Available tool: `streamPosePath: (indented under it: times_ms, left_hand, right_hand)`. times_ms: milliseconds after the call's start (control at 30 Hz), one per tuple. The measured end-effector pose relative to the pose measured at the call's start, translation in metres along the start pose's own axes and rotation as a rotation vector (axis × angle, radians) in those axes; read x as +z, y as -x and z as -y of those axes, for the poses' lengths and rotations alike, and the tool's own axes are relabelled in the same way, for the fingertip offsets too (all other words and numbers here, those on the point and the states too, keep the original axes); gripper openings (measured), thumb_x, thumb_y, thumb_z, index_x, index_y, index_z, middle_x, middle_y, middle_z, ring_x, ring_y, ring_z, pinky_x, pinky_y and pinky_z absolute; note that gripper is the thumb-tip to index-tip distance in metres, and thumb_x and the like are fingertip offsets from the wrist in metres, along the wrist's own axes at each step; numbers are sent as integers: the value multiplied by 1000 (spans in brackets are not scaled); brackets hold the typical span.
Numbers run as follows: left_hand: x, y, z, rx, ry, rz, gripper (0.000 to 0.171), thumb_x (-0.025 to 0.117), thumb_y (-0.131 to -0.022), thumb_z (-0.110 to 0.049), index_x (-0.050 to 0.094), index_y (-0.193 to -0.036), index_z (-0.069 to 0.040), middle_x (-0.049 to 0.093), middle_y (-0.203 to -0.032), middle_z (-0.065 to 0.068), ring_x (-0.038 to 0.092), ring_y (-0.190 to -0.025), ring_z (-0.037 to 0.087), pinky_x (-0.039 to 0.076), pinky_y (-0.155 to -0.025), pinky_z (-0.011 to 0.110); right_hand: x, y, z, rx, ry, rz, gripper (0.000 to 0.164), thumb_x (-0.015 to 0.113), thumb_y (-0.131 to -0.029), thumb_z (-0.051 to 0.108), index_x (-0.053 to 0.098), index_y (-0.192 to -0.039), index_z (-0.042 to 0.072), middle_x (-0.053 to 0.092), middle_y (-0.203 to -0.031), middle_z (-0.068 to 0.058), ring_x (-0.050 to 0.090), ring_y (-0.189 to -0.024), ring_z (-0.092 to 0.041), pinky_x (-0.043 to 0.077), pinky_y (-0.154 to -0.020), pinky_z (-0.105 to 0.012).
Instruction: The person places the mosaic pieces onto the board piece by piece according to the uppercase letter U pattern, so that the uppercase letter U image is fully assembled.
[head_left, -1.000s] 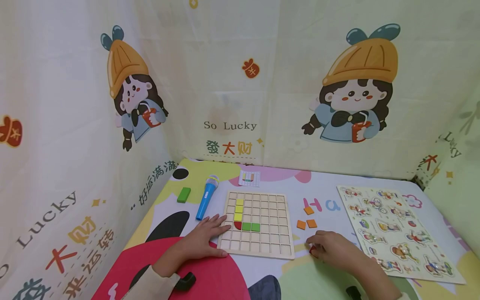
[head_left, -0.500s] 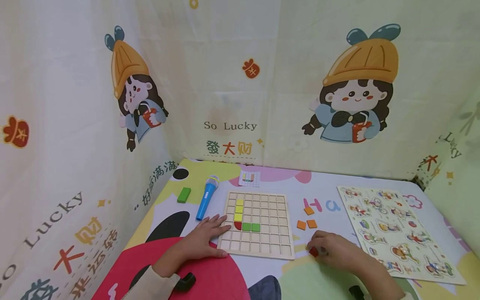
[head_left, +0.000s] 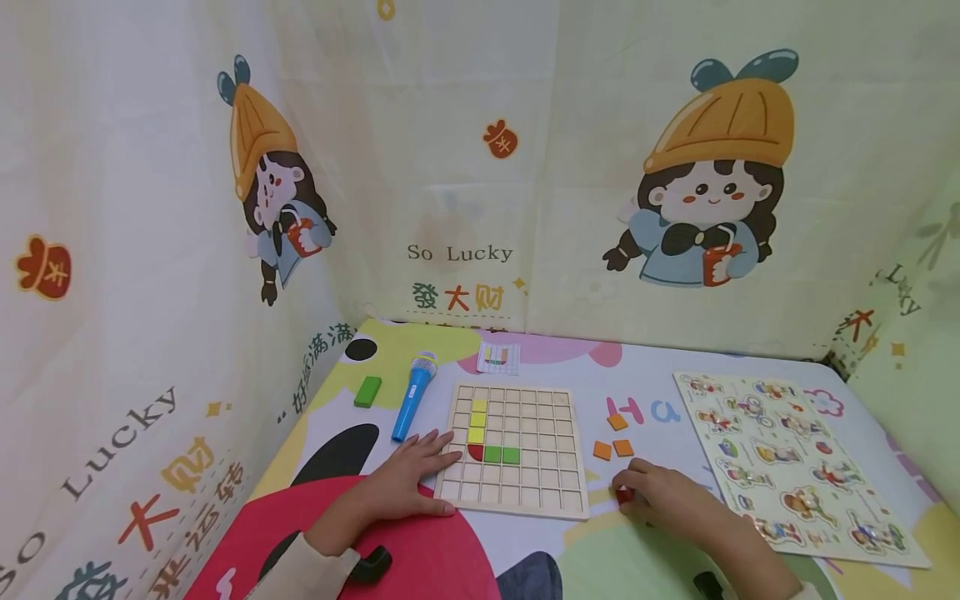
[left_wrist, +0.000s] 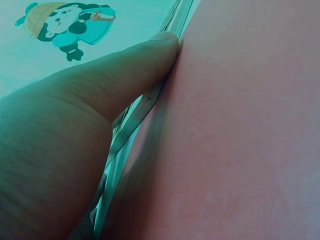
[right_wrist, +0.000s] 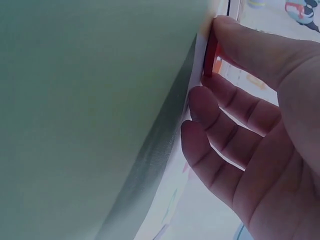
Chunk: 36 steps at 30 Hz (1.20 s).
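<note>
In the head view my left hand (head_left: 408, 482) lies at the left edge of a wooden grid board (head_left: 551, 510), its fingers stretched out onto the rim. The left wrist view shows the thumb (left_wrist: 135, 65) along the board's side. Three yellow squares (head_left: 476, 420), a red rounded-corner tile (head_left: 476, 452) and two green squares (head_left: 502, 454) sit in the grid, forming an L. Right of the board, my right hand (head_left: 663, 498) pinches another red tile (right_wrist: 211, 56) between thumb and a finger, low over the table. Part of that tile is hidden by the fingers.
Three orange squares (head_left: 617, 422) lie beyond my right hand. A small pattern card (head_left: 510, 358) is behind the board. To the left are a blue toy microphone (head_left: 411, 407) and a green block (head_left: 367, 391). A picture puzzle board (head_left: 780, 479) lies at the right.
The red tile in my right hand shows more than one second ago, as the fingers shift slightly around it. My left hand and the board stay put.
</note>
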<state>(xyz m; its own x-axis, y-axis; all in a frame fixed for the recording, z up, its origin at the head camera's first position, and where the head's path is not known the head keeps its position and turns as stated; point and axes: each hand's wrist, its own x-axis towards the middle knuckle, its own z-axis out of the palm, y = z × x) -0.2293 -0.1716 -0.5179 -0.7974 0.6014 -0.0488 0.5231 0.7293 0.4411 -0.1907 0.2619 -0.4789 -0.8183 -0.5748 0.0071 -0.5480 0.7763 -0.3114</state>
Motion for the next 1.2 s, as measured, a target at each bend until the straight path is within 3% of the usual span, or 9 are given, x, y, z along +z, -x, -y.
streamPosePath:
  times_ms: [233,633,867,1200]
  left_hand:
    - [1,0,1,10,-3,-8,88,63,-75,-72,39,-150,-32,21,-160,-6,10,-147,25,10,-115,54]
    - [1,0,0,-5,-8,-1,89,63,-75,-73,38,-150,-33,21,-160,-7,9,-148,24,9,-115,53]
    - [1,0,-1,-5,-8,-3,89,63,-75,-73,38,-150,-33,21,-160,-7,8,-148,24,9,-115,53]
    - [1,1,0,-6,-10,-5,89,63,-74,-73,38,-150,-33,21,-160,-7,9,-147,24,10,-115,54]
  right_hand:
    - [3,0,-1,-5,15,-5,19,75,-85,21,66,-102,24,47,-89,15,44,-67,0,45,-60,-23]
    - [9,-2,2,-70,44,-130,18,70,-90,15,56,-99,21,44,-94,10,38,-54,-1,39,-52,-19]
    - [10,-15,5,-53,98,-156,18,72,-89,21,60,-102,19,48,-97,8,40,-55,-2,43,-53,-21]
    - [10,-36,17,-63,68,-149,16,72,-89,18,61,-101,17,48,-94,9,44,-62,-3,44,-56,-22]
